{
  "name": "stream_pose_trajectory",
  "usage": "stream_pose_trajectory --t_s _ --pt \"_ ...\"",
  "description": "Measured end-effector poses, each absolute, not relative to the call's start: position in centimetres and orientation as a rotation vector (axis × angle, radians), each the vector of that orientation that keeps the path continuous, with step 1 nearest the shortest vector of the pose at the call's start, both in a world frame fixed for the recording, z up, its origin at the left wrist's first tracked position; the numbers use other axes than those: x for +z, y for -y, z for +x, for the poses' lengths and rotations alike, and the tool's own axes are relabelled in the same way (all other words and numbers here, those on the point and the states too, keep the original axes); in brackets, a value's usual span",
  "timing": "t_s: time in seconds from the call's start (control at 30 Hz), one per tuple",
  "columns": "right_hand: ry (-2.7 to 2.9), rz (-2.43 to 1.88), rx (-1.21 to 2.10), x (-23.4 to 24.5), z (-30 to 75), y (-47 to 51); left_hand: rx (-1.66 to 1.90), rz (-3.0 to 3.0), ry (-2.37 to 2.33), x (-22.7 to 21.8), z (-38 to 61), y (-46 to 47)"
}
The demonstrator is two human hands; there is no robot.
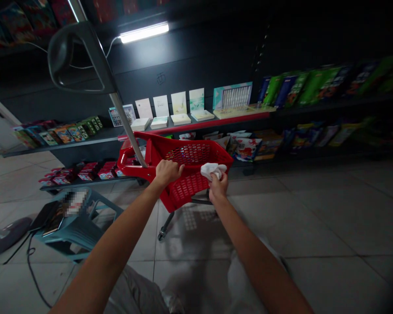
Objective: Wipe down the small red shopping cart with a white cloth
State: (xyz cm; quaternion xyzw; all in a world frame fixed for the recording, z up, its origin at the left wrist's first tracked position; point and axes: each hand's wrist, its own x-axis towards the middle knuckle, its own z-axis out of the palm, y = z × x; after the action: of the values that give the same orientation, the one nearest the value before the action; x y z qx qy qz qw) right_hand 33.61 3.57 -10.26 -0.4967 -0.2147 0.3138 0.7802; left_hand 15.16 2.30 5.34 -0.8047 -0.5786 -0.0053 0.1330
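A red plastic shopping cart (187,185) with perforated sides stands in front of me, on dark legs with casters. My left hand (168,171) is closed over the cart's near rim, left of its middle. In my right hand (218,185) is a crumpled white cloth (211,169), pinched at the rim near the cart's right end. Whether the cloth presses on the plastic or hangs just off it, I cannot tell. A grey pole with a dark loop handle (81,85) rises at the cart's left end; its foot is hidden.
Behind the cart run dark shelves with a red-edged board (216,123), bearing books and boxes, and snack bags (247,148) below. At left a blue-grey stool (81,229) carries a dark device with a cable (31,270) trailing on the tiled floor. A lamp (144,32) glows above.
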Motion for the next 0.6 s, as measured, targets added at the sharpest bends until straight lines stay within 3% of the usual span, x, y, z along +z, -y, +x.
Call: stream_pose_trajectory --t_s 0.3,0.6 --pt "0.669 -1.127 0.454 -7.6 37.1 -1.0 0.074 -2.277 1.708 5.8 13.4 -2.1" --pt "0.929 -0.94 1.13 -1.9 38.3 2.2 0.091 -2.228 1.736 5.9 11.2 -3.4"
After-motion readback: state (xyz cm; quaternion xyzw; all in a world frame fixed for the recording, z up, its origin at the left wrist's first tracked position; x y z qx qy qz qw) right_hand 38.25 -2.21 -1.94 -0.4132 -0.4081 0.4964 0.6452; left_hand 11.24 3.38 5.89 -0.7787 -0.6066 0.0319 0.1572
